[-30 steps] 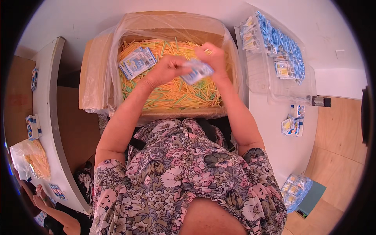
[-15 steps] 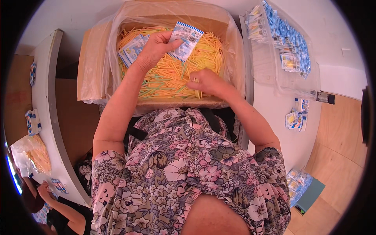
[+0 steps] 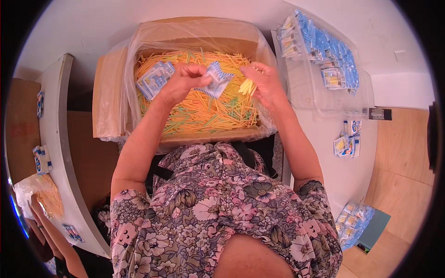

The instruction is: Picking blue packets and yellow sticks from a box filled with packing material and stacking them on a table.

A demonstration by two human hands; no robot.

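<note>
A plastic-lined cardboard box holds a mass of thin orange, yellow and green sticks. Above it my left hand pinches a small clear packet with blue striped ends. My right hand is closed round a bunch of pale yellow sticks, just right of the packet and apart from it. More packets of the same look lie on the sticks at the box's left side, beside my left wrist.
On the right, a clear plastic bin holds rows of blue-edged packets. Loose packets lie on the white table. At left, past a white tabletop edge, another person's arms reach toward a bag of orange sticks.
My right hand has risen from the sticks with a yellow bunch in it and come up beside the packet. The packet has tilted and creased. The other person's hand has moved to the bag.
</note>
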